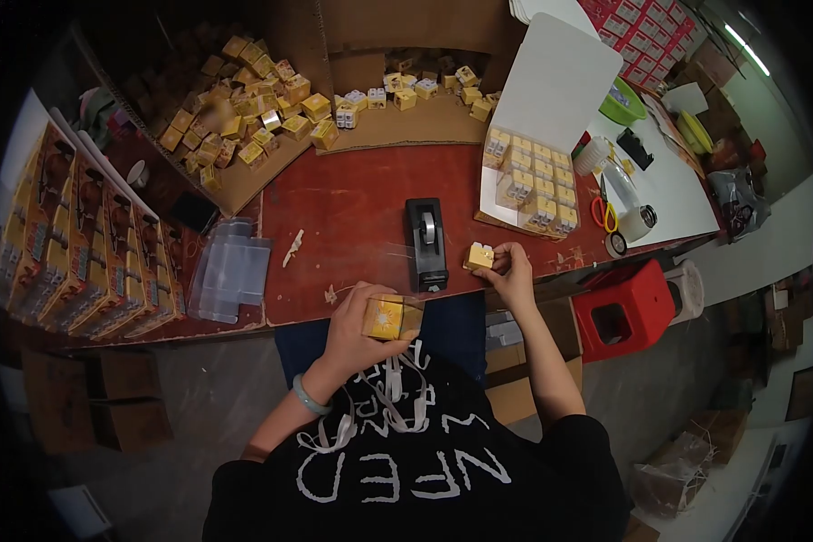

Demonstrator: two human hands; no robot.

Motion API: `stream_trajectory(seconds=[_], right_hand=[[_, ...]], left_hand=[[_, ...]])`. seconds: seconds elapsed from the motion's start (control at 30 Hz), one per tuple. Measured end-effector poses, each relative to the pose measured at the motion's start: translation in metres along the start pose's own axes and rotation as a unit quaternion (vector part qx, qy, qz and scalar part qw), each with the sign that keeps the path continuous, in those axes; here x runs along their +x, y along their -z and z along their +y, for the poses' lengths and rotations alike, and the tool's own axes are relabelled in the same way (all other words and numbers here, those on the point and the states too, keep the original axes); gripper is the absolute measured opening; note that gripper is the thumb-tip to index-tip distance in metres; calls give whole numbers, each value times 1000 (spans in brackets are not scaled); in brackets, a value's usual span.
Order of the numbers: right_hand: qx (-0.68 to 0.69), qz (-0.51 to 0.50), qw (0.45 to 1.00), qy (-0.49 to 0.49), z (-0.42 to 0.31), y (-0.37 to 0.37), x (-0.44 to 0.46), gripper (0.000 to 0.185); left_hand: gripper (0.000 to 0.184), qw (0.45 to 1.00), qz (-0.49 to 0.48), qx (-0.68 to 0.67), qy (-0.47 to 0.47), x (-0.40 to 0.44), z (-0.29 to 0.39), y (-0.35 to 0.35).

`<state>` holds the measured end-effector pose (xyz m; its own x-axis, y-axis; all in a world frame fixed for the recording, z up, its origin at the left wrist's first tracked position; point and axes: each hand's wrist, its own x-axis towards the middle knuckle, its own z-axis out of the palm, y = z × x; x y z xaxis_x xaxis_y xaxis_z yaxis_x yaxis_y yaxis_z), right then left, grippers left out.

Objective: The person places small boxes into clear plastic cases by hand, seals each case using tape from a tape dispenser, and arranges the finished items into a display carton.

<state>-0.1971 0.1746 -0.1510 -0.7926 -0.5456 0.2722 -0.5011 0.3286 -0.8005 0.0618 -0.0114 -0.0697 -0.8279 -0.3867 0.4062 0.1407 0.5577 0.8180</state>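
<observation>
My left hand (345, 327), a bracelet at its wrist, is closed around a yellow printed box (385, 318). Clear plastic shows at that box's right side; I cannot tell whether it is a sleeve or an open case. Between the thumb and fingers of my right hand (513, 275) is a small yellow-and-white box (480, 256), just above the table's front edge. A black tape dispenser (426, 246) stands between and beyond my two hands, apart from both.
Many small yellow boxes (244, 104) fill a cardboard carton at the back left. An open display box (544, 68) holds rows of them at right. Flat clear plastic cases (232, 271) lie left, beside stacked printed cartons (90, 244). Scissors (604, 215) and a red stool (625, 307) are at right.
</observation>
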Motion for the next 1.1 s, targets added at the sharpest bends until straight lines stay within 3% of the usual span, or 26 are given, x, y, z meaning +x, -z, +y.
stream_trajectory(seconds=[0.2, 0.4, 0.53, 0.67, 0.7, 0.8, 0.83, 0.93, 1.03, 1.07, 1.1], right_hand=[[6, -45, 996, -74, 4, 11, 7, 36], [167, -106, 977, -86, -24, 14, 3, 19], [-190, -94, 977, 33, -41, 29, -15, 15], [-135, -82, 987, 39, -45, 46, -3, 17], [-135, -116, 984, 17, -50, 48, 5, 29], [-140, -133, 945, 265, -59, 40, 26, 43], [-118, -201, 938, 257, -44, 35, 31, 51], [-52, -222, 965, 131, -28, 26, 32, 49], [70, -102, 985, 120, -38, 18, 29, 45], [323, -90, 940, -59, -52, 18, 22, 46], [370, -58, 926, -55, -83, 20, 19, 48]], left_hand=[[62, 1000, 5, -6, 1, -1, -3, -1], [61, 1000, 3, -3, 5, 0, -3, -1], [61, 1000, 8, -19, 7, -1, -5, -1], [70, 997, 18, -64, 43, -5, -9, -6], [73, 994, 25, -91, 58, -5, -9, -8], [78, 997, 17, -58, 44, -1, -4, -9], [78, 997, 20, -58, 43, 0, -5, -10], [77, 995, 35, -83, 51, 4, -8, -16], [74, 996, 57, -44, 44, 11, -10, -23], [74, 996, 61, -41, 56, 14, -10, -24], [74, 995, 61, -39, 69, 16, -12, -26]])
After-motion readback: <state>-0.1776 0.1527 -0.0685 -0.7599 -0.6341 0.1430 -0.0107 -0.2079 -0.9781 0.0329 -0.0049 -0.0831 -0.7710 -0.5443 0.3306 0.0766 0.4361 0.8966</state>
